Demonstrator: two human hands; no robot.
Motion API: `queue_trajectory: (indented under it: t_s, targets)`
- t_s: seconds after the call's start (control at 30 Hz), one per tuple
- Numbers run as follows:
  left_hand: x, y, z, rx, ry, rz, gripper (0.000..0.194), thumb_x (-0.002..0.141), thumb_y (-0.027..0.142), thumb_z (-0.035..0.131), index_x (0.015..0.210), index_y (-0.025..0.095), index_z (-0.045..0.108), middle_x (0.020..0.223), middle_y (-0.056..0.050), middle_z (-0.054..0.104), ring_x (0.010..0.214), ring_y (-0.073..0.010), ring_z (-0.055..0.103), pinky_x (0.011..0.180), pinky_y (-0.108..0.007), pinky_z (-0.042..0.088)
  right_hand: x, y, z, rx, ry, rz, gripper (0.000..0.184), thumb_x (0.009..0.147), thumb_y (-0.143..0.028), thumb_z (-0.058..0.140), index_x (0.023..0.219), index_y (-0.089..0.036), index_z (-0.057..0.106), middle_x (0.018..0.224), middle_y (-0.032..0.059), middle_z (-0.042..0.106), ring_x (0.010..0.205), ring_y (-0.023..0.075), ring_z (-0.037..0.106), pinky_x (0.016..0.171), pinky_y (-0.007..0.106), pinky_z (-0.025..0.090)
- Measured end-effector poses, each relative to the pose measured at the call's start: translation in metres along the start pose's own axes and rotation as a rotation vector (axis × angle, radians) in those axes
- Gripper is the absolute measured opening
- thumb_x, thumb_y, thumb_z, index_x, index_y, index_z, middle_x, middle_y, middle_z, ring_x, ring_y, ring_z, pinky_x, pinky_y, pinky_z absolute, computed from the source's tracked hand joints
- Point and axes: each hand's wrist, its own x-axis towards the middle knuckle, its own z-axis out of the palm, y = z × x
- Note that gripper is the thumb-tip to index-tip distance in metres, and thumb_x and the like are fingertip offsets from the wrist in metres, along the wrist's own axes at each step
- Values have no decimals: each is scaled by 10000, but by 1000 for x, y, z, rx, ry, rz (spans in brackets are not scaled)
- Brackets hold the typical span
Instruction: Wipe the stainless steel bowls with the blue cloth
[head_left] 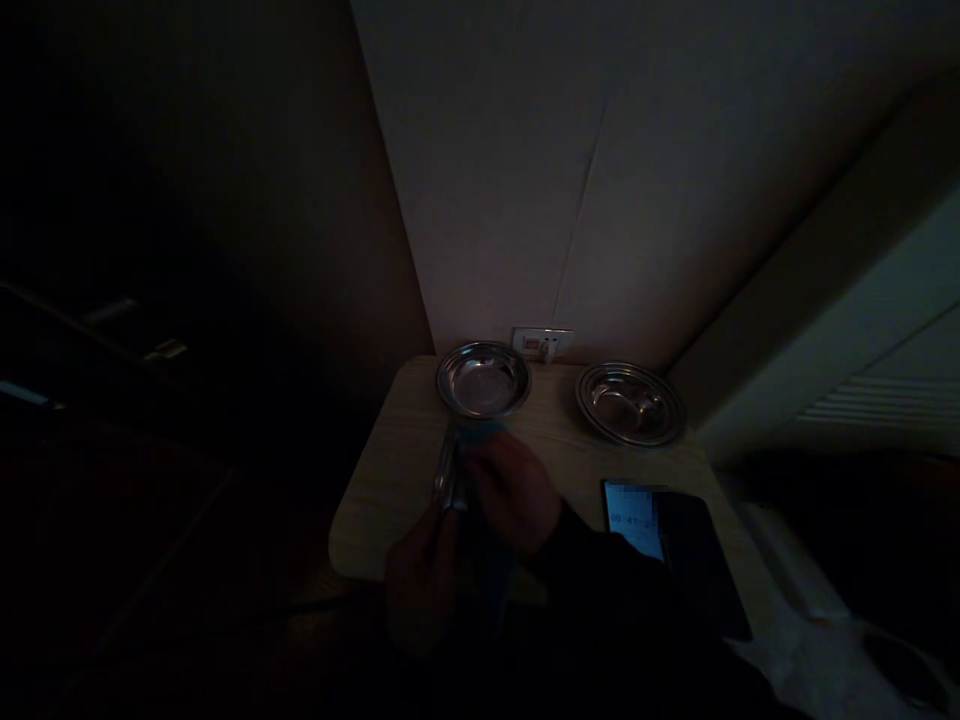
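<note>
In dim light, my left hand (421,570) is closed on the near end of a shiny metal dish (445,470), which is tipped up and seen nearly edge-on, so its full shape is unclear. My right hand (517,492) grips a blue cloth (480,432) against the dish's right side. Part of the cloth hangs down below the hands into shadow. Just beyond them, a round steel dish (484,382) lies face up on the small table (386,480).
Several nested steel dishes (630,405) sit at the table's back right. A phone with a lit screen (634,520) lies in a dark folding case (705,560) at the right. Behind the table is a wall with a power socket (541,343).
</note>
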Motion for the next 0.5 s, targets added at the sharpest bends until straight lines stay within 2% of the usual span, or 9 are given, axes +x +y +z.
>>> queue_trajectory:
  t_s: [0.1,0.2,0.3,0.43,0.5]
  targets:
    - [-1,3,-1,-2,-15,12,356,758,372,457,852,115,686,777,-84,712,676,-183,654,591,-223,508,0,-1,-3,30,-39,-40,116,820,-155,498,794,-190,605,771,31,594,749,139,557,683,258,453]
    - [0,3,-1,10,0,13,353,756,375,455,801,114,689,713,-84,706,638,-183,650,534,-214,495,-2,-3,-3,-37,-5,-31,128,819,-150,487,769,-173,602,762,48,589,745,155,549,686,280,446]
    - [1,1,-1,20,-24,19,348,770,377,446,817,131,687,734,-74,707,622,-171,644,539,-213,495,-2,-5,-2,17,-50,-34,121,818,-156,495,766,-180,601,752,35,594,735,142,552,672,256,443]
    - [1,1,-1,14,-15,22,353,771,372,450,843,121,688,723,-79,705,629,-175,640,566,-221,498,1,-5,-2,-51,-9,-3,117,803,-137,494,766,-172,600,755,45,591,738,154,551,683,273,435]
    - [0,1,-1,-4,-24,24,342,775,365,450,841,129,690,733,-75,706,642,-173,641,568,-216,497,3,-5,-2,-23,-44,-2,114,808,-149,497,757,-174,595,742,37,585,729,146,551,663,258,433]
